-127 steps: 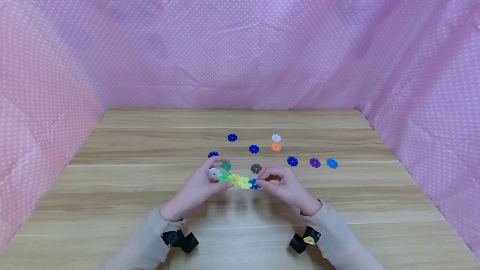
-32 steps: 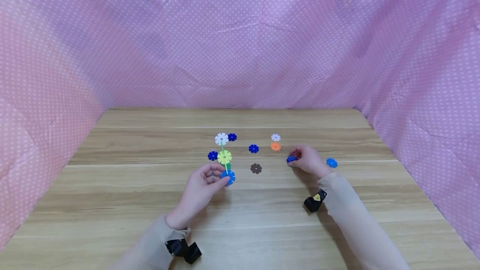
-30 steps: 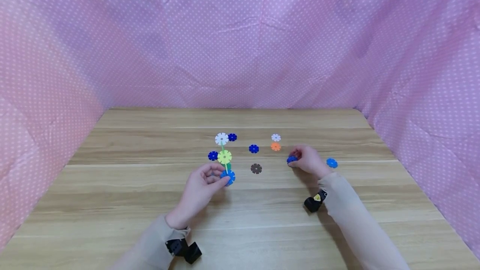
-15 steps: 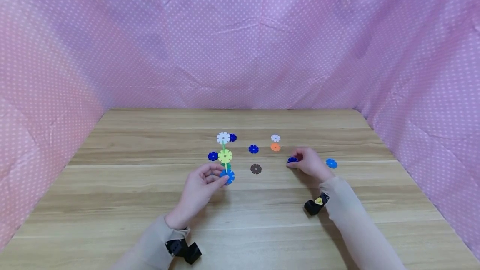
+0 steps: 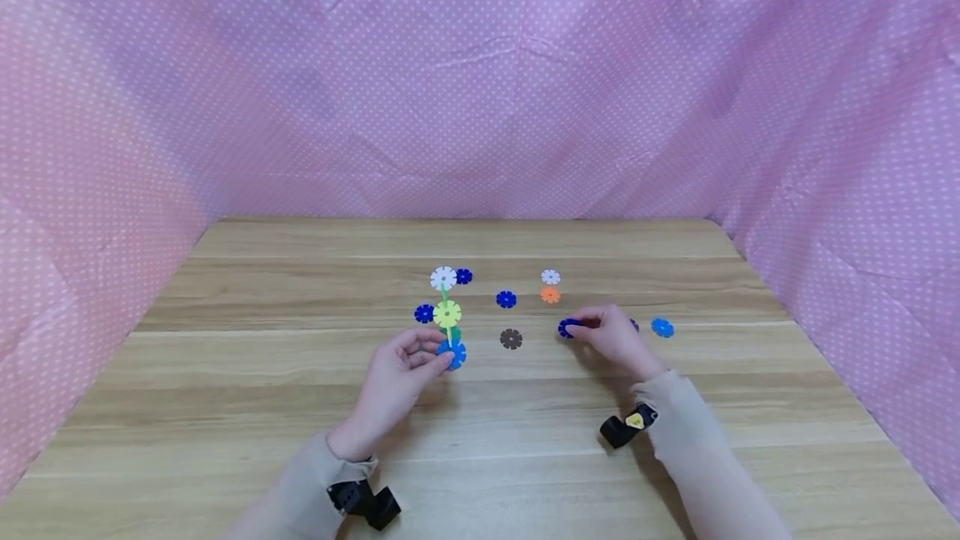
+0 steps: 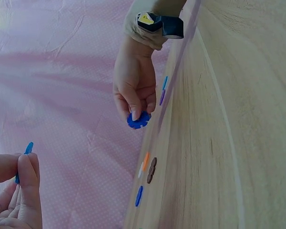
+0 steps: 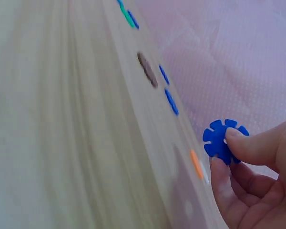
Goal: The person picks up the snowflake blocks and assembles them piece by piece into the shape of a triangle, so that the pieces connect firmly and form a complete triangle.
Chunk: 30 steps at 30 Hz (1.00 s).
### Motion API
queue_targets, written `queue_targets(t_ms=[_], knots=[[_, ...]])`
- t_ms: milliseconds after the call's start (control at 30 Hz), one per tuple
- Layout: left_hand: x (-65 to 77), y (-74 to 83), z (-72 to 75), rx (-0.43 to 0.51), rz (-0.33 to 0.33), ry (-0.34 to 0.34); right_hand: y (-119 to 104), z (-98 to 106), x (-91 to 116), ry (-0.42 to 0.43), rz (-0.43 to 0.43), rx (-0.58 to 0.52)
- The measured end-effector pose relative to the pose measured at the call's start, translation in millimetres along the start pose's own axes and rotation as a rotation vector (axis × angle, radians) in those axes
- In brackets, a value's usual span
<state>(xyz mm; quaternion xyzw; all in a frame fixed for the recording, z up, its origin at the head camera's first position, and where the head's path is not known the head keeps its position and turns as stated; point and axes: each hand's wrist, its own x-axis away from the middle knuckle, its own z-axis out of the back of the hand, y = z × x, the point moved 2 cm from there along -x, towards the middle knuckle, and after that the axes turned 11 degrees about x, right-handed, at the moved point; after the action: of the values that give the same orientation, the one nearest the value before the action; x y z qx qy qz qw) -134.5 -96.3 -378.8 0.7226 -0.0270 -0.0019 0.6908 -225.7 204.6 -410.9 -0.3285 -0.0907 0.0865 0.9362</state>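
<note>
My left hand (image 5: 397, 377) pinches the bright blue notched disc (image 5: 457, 354) at the near end of a chain of interlocking discs. The chain runs away from the hand through a yellow-green disc (image 5: 447, 313) to a white disc (image 5: 443, 278), with edge-on yellow and green discs linking them. My right hand (image 5: 617, 342) pinches a dark blue notched disc (image 7: 218, 139) between thumb and fingers; in the left wrist view this disc (image 6: 138, 120) is off the table. Behind the right hand, a purple disc (image 6: 162, 97) is mostly hidden in the head view.
Loose discs lie on the wooden table (image 5: 480, 457): brown (image 5: 512, 339), orange (image 5: 551, 295), white (image 5: 551, 277), light blue (image 5: 662, 327), green (image 5: 453, 333) behind the chain, and several dark blue ones (image 5: 506, 299). Pink dotted cloth (image 5: 480, 90) surrounds the table's back and sides.
Both hands were at the chain; the right let go, went right and took the dark blue disc, now shifted left and nearer. The left hand has turned the chain to point away.
</note>
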Motion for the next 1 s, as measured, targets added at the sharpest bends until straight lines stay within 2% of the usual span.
queue_targets(t_ms=[233,567,733,867,1000], knots=[[-0.1,-0.8,1.1,-0.016,0.006,0.021,-22.8,-13.4,11.0,-0.026,-0.028,-0.141],[1.3,-2.2,1.3,0.008,0.02,0.013,-61.4,-30.5,24.2,-0.027,0.147,-0.247],[1.5,-5.0,0.6,0.024,0.028,0.015,-79.3,-38.6,31.3,-0.018,0.253,-0.257],[0.1,-6.2,-0.9,0.037,0.03,0.012,-89.8,-43.2,38.1,0.038,0.277,-0.268],[-1.6,-7.0,-2.9,0.051,0.035,-0.001,-96.3,-49.8,43.6,0.049,0.301,-0.302]])
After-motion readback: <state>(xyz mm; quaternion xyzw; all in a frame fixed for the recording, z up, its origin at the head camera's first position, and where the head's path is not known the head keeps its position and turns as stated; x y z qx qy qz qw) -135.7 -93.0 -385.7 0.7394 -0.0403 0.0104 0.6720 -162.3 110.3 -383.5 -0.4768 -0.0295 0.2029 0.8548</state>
